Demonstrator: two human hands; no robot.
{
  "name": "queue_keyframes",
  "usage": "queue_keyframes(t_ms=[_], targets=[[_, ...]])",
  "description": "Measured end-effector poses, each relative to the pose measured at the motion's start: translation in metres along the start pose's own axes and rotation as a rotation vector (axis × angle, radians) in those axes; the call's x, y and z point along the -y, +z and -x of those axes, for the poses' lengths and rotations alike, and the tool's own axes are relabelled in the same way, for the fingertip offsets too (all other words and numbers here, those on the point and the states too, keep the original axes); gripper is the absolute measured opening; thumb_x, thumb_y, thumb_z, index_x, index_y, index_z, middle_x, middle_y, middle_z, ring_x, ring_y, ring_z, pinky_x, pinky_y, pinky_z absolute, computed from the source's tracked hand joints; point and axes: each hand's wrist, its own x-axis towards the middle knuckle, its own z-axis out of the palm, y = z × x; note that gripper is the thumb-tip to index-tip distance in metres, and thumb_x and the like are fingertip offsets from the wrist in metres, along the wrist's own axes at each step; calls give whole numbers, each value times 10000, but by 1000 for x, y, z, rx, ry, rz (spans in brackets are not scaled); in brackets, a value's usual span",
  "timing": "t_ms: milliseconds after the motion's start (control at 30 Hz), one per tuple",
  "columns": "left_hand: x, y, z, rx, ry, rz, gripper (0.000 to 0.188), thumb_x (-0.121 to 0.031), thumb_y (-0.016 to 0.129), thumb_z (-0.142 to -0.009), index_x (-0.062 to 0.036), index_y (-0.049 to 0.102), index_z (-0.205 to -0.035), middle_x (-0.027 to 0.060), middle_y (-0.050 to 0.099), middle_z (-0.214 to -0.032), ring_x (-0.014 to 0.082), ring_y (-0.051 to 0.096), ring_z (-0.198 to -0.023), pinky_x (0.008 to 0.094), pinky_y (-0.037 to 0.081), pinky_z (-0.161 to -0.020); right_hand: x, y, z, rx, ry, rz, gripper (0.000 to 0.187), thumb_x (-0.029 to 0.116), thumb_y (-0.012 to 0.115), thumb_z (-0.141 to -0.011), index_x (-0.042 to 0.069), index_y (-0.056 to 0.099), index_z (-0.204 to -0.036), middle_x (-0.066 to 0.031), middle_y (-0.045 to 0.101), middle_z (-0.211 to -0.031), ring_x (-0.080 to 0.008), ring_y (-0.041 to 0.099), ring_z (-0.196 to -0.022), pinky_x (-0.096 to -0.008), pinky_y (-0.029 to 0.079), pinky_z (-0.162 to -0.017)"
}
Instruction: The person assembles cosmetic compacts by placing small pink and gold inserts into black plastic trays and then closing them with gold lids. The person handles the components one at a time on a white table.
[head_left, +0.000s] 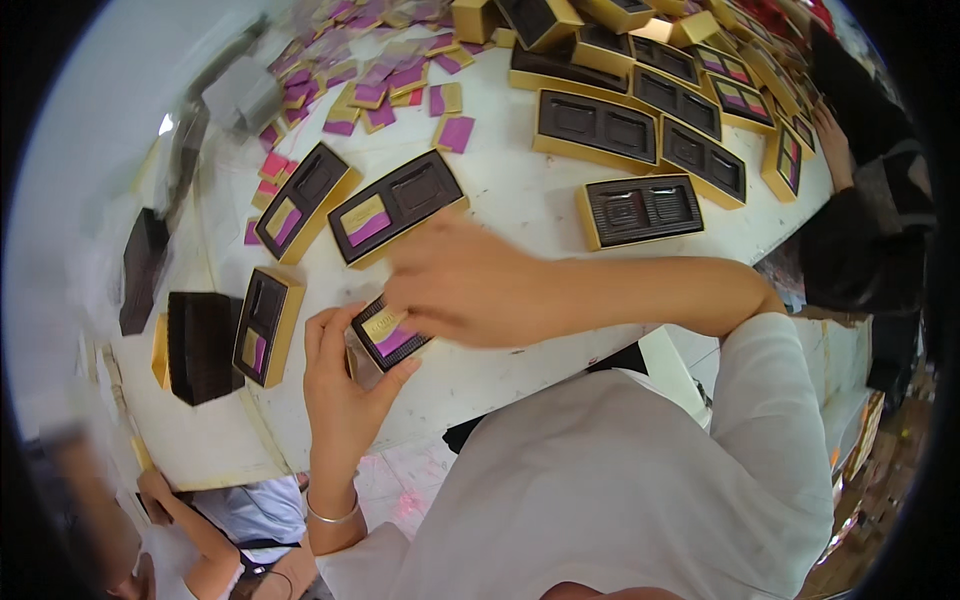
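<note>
My left hand (345, 375) holds a small gold box with a dark ribbed insert (403, 352) between thumb and fingers. In the insert's near compartment lies a gold-and-purple packet (388, 330). Over the far end of that box is my right hand (455, 280), its fingers curled down and closed. Whatever is between its fingertips is hidden. Just beyond stands a matching box (418, 188) with one packet in its left compartment and a bare right one. Left of it, a tilted box (310, 178) and another box (265, 300) each have one packet in them.
Loose gold-and-purple packets (455, 133) lie spread across the back left of the white table (510, 240). Boxes with bare inserts (600, 125) are piled at the back right. Dark inserts (200, 345) stand at the left. People's arms (835, 145) reach in at the right and lower left.
</note>
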Motion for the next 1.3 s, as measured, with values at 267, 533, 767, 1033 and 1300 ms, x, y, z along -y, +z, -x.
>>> queue_keyframes(t_ms=[267,533,767,1033,1300], targets=[[14,-4,12,-135,38,-254,552,-304,764,-681,-135,591,-1177,97,506,-1189,181,456,-634,284,438,-598,0,-118,81,103,264,523,383,133,714,-651,2,591,-990,-173,524,-1103,-355,502,-1016,-420,410,-862],[24,14,19,-309,292,-749,597,-347,694,-704,-116,555,-1236,76,529,-1013,160,453,-633,240,408,-487,2,-84,99,210,199,342,495,143,712,-656,46,580,-1122,-191,478,-1205,-386,465,-1085,-489,364,-953],[23,13,19,-212,293,-766,655,-345,698,-715,-53,504,-1269,72,501,-942,184,466,-692,268,424,-522,7,-50,63,274,54,222,531,212,728,-679,76,552,-1161,-186,440,-1264,-370,451,-1117,-495,359,-956],[-24,12,17,96,-5,1124,673,-483,412,-928,-44,219,-1400,130,444,-1113,160,518,-772,341,479,-710,15,-66,55,-163,-208,143,447,349,684,-725,3,616,-1000,-184,571,-1095,-330,559,-930,-422,443,-791],[-78,66,-6,132,-41,1729,551,-427,268,-975,-141,133,-1426,169,316,-1388,286,313,-1298,405,332,-1027,35,-26,67,-205,-74,174,450,301,712,-674,34,616,-1022,-133,571,-1090,-268,530,-906,-371,397,-732]])
